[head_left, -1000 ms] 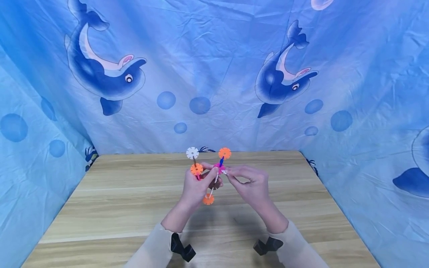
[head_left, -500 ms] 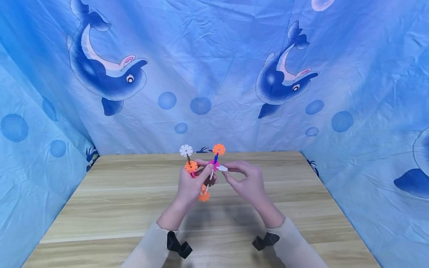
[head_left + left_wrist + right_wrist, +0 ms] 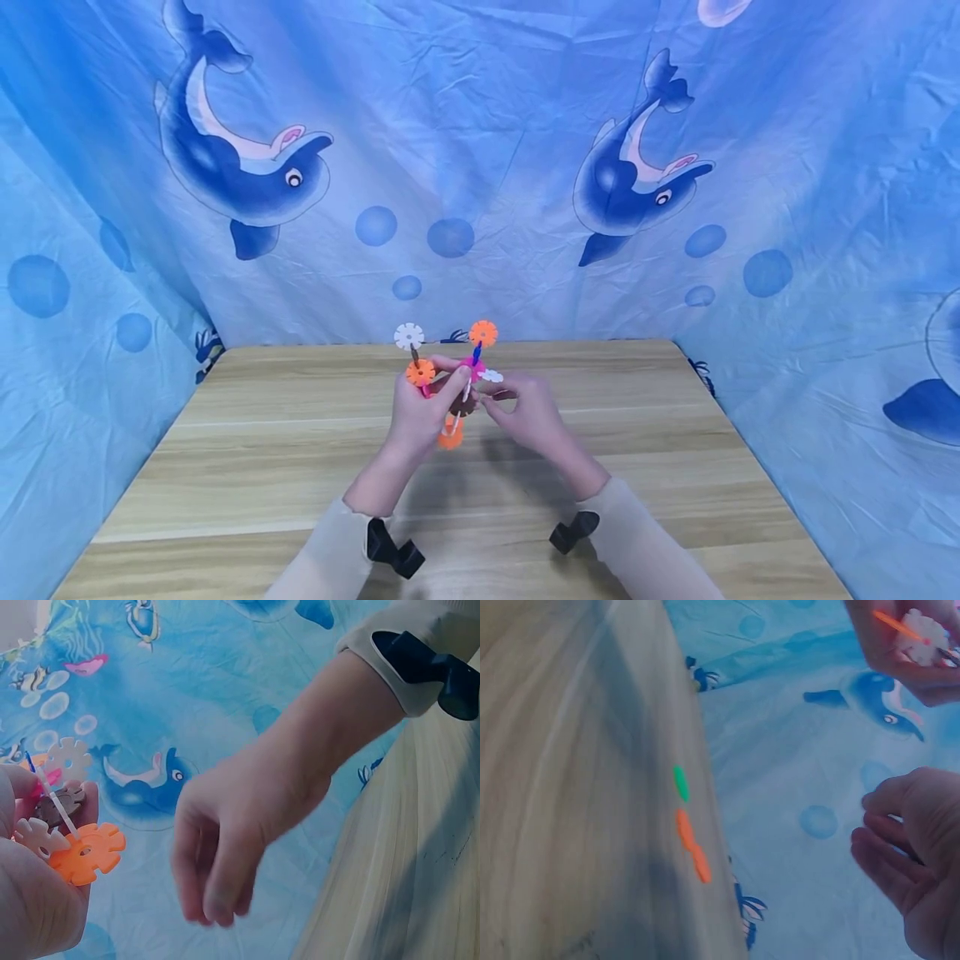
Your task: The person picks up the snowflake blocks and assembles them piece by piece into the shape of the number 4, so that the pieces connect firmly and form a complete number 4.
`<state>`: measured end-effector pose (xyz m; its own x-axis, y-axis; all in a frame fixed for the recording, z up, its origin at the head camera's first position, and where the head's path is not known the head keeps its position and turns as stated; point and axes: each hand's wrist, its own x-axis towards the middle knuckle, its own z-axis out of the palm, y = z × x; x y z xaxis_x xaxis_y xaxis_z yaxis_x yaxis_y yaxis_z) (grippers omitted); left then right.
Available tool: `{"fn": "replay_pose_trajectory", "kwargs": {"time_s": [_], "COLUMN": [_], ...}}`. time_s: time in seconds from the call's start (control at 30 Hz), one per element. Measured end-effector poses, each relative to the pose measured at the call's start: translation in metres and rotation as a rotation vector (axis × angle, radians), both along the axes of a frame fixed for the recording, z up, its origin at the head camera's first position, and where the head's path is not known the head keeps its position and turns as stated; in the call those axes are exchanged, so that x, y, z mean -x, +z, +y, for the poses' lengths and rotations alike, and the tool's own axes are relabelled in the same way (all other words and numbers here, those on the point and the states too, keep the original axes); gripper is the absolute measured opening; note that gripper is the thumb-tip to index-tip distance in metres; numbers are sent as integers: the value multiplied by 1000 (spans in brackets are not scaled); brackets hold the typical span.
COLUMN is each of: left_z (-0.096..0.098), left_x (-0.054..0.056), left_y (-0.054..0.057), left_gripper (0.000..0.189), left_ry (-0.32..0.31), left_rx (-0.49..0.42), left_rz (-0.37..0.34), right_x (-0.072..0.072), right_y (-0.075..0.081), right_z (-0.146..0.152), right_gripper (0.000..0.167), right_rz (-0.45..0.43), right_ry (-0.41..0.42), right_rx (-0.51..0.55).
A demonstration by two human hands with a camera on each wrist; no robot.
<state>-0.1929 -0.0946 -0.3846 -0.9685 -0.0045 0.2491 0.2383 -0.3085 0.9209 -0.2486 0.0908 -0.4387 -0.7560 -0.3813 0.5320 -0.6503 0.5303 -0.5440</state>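
My left hand grips a joined chain of notched plastic snowflake discs, thumb on the pink disc. Branching up from it are a blue disc and an orange disc at the top. A white disc juts out to the pink disc's right. On the left of the chain, another white disc stands above an orange disc. A brown disc shows beside the left fingers in the left wrist view. My right hand is apart from the chain, fingers loosely bent with nothing between them.
In the right wrist view, a green disc and orange discs lie near an edge of the wooden table. A blue dolphin-print curtain encloses the table. Black cameras sit on both wrists.
The right hand has let go of the white disc, which stays on the pink one, and has dropped slightly. The left hand has shifted left with the chain.
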Motion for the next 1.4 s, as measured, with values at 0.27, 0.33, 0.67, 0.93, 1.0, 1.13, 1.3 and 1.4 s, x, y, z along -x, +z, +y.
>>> {"fn": "replay_pose_trajectory", "kwargs": {"time_s": [0.27, 0.33, 0.67, 0.93, 1.0, 1.13, 1.3, 1.4], "left_z": [-2, -3, -3, -2, -2, -2, -1, -1], "left_x": [3, 3, 0, -1, -1, -1, -3, -4], "left_y": [0, 0, 1, 0, -1, -2, -1, 0], "left_gripper": [5, 7, 5, 6, 8, 13, 12, 12], "left_ry": [24, 20, -7, -13, -16, -17, -9, -4], "left_rx": [3, -1, -15, -5, 5, 21, 37, 41], "left_rz": [10, 2, 0, -9, -4, -10, -22, -24], "right_x": [10, 11, 9, 11, 10, 8, 6, 6], "right_y": [-19, -24, -46, -54, -54, -53, -53, -53], "right_z": [-25, -30, -43, -41, -41, -40, -39, -39], "right_gripper": [10, 14, 7, 14, 10, 12, 11, 10], "right_rz": [-100, -145, -247, -207, -222, -231, -250, -273], "right_ry": [96, 103, 118, 169, 166, 152, 130, 124], "right_rx": [-179, -199, -455, -497, -500, -515, -520, -513]}}
